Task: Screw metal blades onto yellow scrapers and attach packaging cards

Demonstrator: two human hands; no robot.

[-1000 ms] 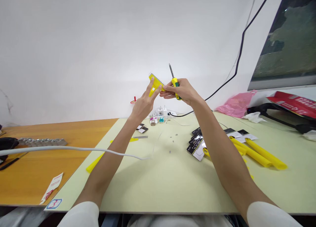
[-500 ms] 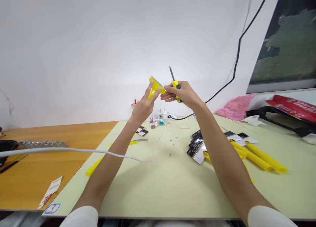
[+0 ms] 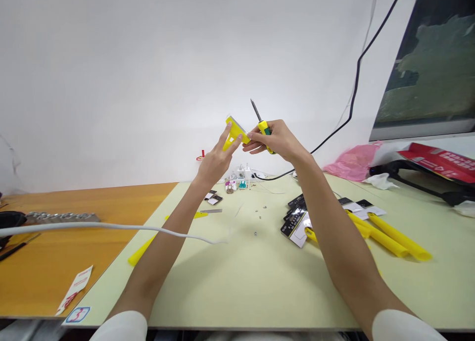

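Raised in front of the wall, my left hand grips a yellow plastic scraper head with a pale metal strip along its upper edge. Thumb and fingertips of my right hand meet the lower right end of that scraper head. Tucked in the same right hand is a screwdriver with a yellow and green handle, its shaft pointing up and left. Below on the table, several small metal bits lie scattered. A flat metal blade rests beside a yellow piece, partly hidden by my left forearm.
Black-and-white cards and yellow tube handles lie on the right. A white cable crosses in front of my left forearm. At the back stand plugs; a pink bag and black frame sit far right.
The scraper head has shifted very slightly right. The screwdriver's tip has tilted a little further left in my right hand.
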